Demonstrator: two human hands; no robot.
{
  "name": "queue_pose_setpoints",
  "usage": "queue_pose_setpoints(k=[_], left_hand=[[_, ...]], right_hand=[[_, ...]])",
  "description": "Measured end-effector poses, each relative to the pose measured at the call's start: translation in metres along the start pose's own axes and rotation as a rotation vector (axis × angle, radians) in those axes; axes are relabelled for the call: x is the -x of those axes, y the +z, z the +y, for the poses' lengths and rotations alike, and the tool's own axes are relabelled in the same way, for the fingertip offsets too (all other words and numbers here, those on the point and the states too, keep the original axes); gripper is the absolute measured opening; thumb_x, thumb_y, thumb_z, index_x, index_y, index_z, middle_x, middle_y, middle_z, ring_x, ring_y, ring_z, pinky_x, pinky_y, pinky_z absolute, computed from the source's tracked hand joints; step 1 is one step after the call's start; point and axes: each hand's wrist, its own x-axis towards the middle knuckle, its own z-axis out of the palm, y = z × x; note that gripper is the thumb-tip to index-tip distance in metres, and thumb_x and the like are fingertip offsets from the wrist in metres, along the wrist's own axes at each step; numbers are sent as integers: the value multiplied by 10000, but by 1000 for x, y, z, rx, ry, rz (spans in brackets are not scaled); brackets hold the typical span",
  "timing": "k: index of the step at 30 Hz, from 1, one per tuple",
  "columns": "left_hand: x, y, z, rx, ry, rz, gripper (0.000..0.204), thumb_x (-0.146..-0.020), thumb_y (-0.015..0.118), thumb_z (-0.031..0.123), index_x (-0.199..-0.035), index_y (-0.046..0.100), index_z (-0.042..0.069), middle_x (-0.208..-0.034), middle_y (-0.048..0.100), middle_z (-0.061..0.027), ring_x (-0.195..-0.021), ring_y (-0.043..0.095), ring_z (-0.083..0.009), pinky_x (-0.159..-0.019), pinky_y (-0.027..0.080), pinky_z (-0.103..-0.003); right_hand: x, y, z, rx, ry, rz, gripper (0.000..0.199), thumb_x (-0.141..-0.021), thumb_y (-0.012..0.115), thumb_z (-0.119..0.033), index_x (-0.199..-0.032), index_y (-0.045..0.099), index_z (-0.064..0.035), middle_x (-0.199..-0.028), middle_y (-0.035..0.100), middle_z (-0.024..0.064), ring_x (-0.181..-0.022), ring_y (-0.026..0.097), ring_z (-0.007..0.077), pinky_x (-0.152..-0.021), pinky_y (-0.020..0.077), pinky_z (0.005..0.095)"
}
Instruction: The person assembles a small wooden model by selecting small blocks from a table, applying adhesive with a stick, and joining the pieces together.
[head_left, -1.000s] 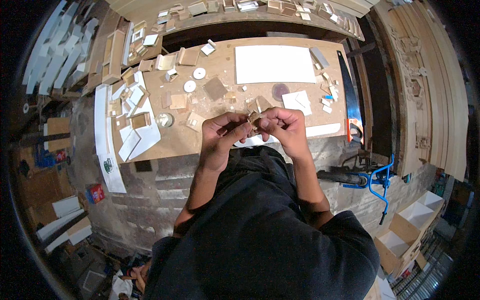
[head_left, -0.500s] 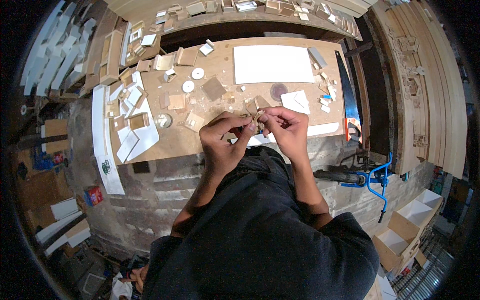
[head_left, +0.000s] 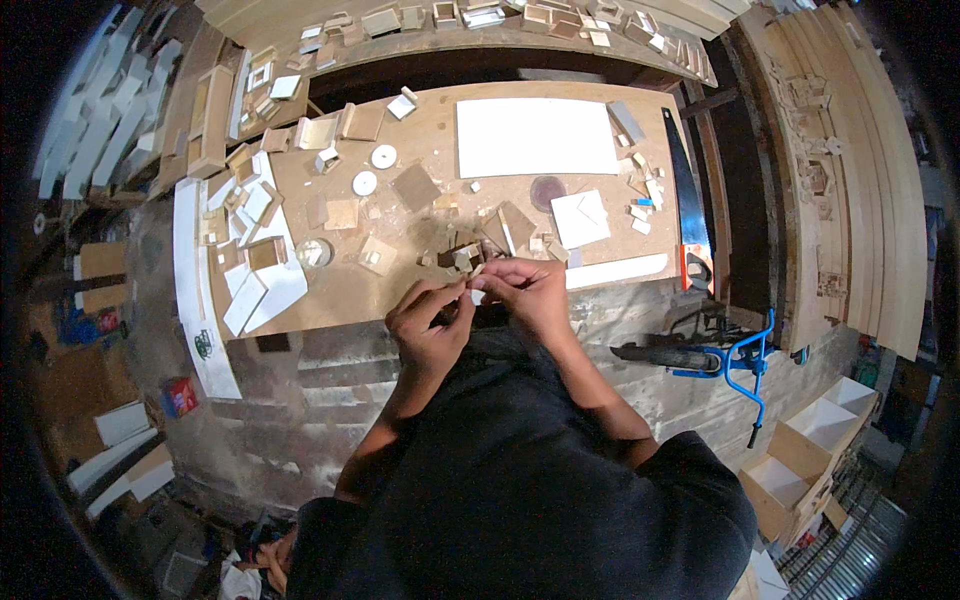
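Note:
Close together at the table's near edge, my left hand [head_left: 428, 318] and my right hand [head_left: 530, 292] both pinch a small pale wood piece [head_left: 476, 271] between thumb and fingertips. The fingers hide most of it, so its full shape is unclear. Just beyond the fingertips, a little cluster of small wood blocks [head_left: 466, 256] lies over a dark patch. To its right are a flat brown wood piece [head_left: 510, 228] and a white sheet [head_left: 580, 219]. A clear round jar [head_left: 314, 253] stands farther left, near a square wood piece [head_left: 378, 256].
A handsaw [head_left: 692, 215] with an orange handle lies along the table's right edge. Behind are a large white board [head_left: 538, 138] and two white discs [head_left: 383, 156]. Small wooden boxes line the back shelf [head_left: 420, 50]. A blue bicycle [head_left: 745, 365] stands at right; a person's hand [head_left: 272, 560] shows lower left.
Both hands have moved down and slightly left, nearer my body, still pinching together. The small blocks and brown piece beyond them are now more exposed. The whole view has shifted slightly.

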Motion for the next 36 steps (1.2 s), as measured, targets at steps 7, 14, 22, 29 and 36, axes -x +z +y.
queue_pose_setpoints(k=[7, 14, 22, 29, 36], left_hand=[[15, 7, -20, -30, -29, 26, 141, -742, 755, -33, -871, 715, 10, -790, 689, -104, -609, 656, -207, -541, 500, -296], [17, 18, -21, -48, 1, 26, 137, -749, 758, -27, -874, 714, 8, -771, 690, -108, -623, 665, -221, -554, 504, -303], [18, 40, -18, 24, -154, -57, 120, -744, 765, -20, -852, 719, 5, -754, 686, -122, -628, 670, -235, -557, 507, -307], [9, 68, -63, -36, -202, -115, 91, -763, 749, 9, -849, 724, -8, -740, 684, -122, -640, 677, -195, -600, 519, -295], [-10, 102, -181, 231, -856, -234, 220, -807, 740, 68, -990, 718, -53, -794, 727, -102, -691, 678, -126, -645, 544, -285]], right_hand=[[-8, 4, 30, 43, -44, -74, 18, -878, 713, 28, -876, 709, 45, -837, 723, 66, -752, 669, 103, -681, 581, 255], [-14, -7, 46, 45, -107, -91, 44, -888, 709, 16, -876, 691, 54, -842, 720, 69, -753, 665, 103, -689, 577, 258], [-11, -27, 48, -36, 16, -32, 98, -906, 706, -22, -850, 690, 58, -786, 702, 52, -749, 661, 100, -655, 570, 253], [-36, -91, 67, 478, -81, 135, 23, -835, 730, -24, -855, 737, -16, -750, 704, 54, -662, 620, 82, -602, 506, 264], [-80, -349, 181, 1045, -16, 911, 356, -712, 809, -154, -1040, 708, -58, -1028, 665, 180, -952, 655, 372, -878, 510, 447]])
